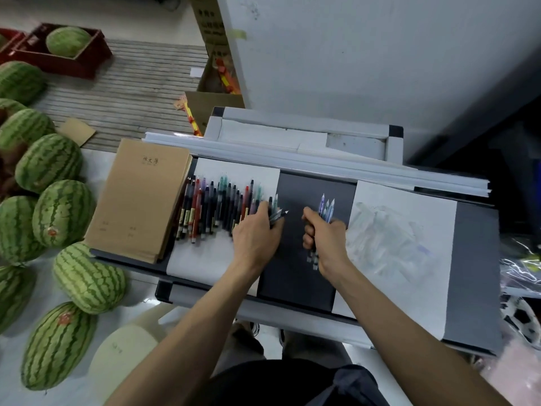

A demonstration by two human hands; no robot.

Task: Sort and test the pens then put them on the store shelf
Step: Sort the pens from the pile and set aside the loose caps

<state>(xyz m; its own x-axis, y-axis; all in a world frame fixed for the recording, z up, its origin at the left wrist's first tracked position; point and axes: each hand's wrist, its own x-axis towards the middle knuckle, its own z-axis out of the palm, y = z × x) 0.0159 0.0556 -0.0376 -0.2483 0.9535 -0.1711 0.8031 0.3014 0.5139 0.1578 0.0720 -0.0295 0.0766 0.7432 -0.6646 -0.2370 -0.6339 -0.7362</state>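
- The notebook [140, 200], a brown stack, lies at the left end of the bench [316, 186].
- Just right of the notebook, a row [210, 206] of capped pens in red, black, purple and green lies side by side on a white sheet [205, 259], tips pointing away from the person.
- The left hand [257, 232] rests palm down at the end of the row farthest from the notebook.
- Its fingers [265, 209] curl round a few dark pens [279, 215]; their tips poke out past the fingertips, slanting away from the notebook.
- Farther right of the notebook, over bare bench, the right hand [325, 238] makes a fist.
- Its fingers [308, 230] are closed round a bunch [326, 206] of pale blue pens, held nearly upright. The tips stand above the fist and the back ends stick out below it.
- The 2 hands are apart, with dark bench between them.
- A scribbled sheet [395, 244] lies on the bench beyond the right hand, farthest from the notebook.
- Watermelons [61, 212] crowd the floor left of the notebook.
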